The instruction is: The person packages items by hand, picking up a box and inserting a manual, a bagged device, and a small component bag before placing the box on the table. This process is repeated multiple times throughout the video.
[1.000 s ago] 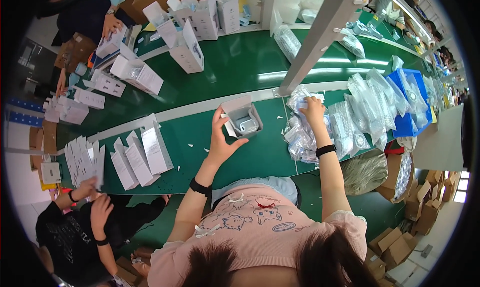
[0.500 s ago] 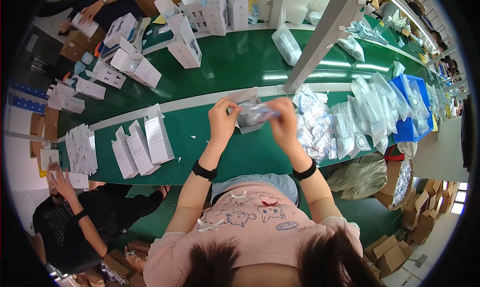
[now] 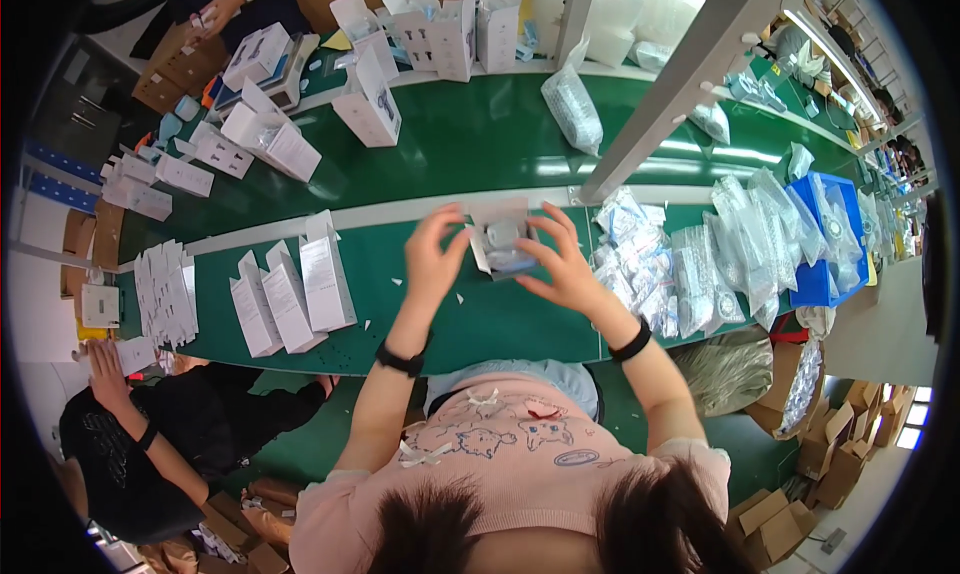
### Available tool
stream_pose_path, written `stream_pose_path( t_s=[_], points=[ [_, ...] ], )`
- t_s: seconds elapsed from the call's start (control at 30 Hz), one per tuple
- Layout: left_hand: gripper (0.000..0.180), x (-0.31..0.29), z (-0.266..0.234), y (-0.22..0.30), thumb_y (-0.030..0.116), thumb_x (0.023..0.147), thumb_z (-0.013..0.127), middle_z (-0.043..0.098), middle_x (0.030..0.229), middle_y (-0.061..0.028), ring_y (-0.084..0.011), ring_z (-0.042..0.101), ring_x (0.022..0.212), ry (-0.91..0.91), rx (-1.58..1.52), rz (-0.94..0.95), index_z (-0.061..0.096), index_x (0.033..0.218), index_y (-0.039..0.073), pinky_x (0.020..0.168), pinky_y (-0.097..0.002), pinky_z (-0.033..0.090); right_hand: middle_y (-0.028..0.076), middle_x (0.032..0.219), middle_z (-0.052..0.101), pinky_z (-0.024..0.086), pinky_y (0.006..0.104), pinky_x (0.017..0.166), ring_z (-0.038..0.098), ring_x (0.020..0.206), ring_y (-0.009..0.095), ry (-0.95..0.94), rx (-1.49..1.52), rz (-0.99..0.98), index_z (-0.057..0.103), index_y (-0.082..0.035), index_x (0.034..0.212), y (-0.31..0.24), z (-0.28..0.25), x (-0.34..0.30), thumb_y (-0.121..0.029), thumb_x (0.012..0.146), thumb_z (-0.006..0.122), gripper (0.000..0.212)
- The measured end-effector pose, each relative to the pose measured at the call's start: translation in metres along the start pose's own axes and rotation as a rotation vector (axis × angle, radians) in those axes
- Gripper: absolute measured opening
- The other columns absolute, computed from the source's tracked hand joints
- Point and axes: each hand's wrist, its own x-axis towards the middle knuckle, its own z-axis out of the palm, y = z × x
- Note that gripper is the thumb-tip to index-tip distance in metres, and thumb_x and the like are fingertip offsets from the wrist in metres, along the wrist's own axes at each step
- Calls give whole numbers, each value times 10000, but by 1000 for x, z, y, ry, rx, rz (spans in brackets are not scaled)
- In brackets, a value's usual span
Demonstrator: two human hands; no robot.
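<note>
A small open white box (image 3: 483, 257) stands on the green bench in front of me, its flap raised at the far side. Inside it shows a greyish, partly clear item (image 3: 503, 236). My left hand (image 3: 437, 259) hovers at the box's left with fingers apart and nothing in them. At the right side, my right hand (image 3: 562, 262) has its fingers spread around the box's edge; whether they touch it I cannot tell. Right of that hand lies a pile of small clear packets (image 3: 632, 254).
Three upright white boxes (image 3: 325, 284) and flat white cartons (image 3: 167, 294) stand left. Bubble-wrap pouches (image 3: 692, 269) and a blue bin (image 3: 812, 286) are right. A metal post (image 3: 665, 99) rises beyond my right hand. A co-worker's hand (image 3: 107, 374) is at far left.
The shiny clear packet between my hands has left my fingers, and an item now shows inside the box. Both hands have spread to either side of the box.
</note>
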Motion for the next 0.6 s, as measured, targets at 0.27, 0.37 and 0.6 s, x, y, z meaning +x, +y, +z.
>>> stream_pose_path(
  t_s=[0.27, 0.37, 0.6],
  points=[
    [834, -70, -129, -92, 113, 656, 670, 82, 1412, -170, -378, 118, 1286, -68, 1343, -427, 202, 1346, 95, 943, -620, 165, 132, 1313, 297, 272, 352, 1002, 282, 1244, 276, -83, 579, 395, 147, -37, 1350, 38, 50, 4, -91, 517, 782, 1049],
    [944, -88, -112, -94, 60, 595, 667, 73, 1421, -147, -352, 112, 1296, -134, 1342, -519, 130, 1367, 133, 935, -624, 190, 138, 1278, 346, 294, 338, 987, 334, 1212, 253, 147, 843, 381, 160, -44, 1348, 58, 51, 55, -66, 525, 770, 1024],
    [910, -107, -6, -18, 178, 601, 708, 165, 1386, -190, -379, 149, 1276, -467, 924, -325, 192, 1344, 79, 979, -553, 191, 151, 1291, 314, 296, 335, 981, 343, 1188, 265, 313, 506, 374, 151, -31, 1342, 151, 93, 156, -52, 527, 759, 1017]
  ],
)
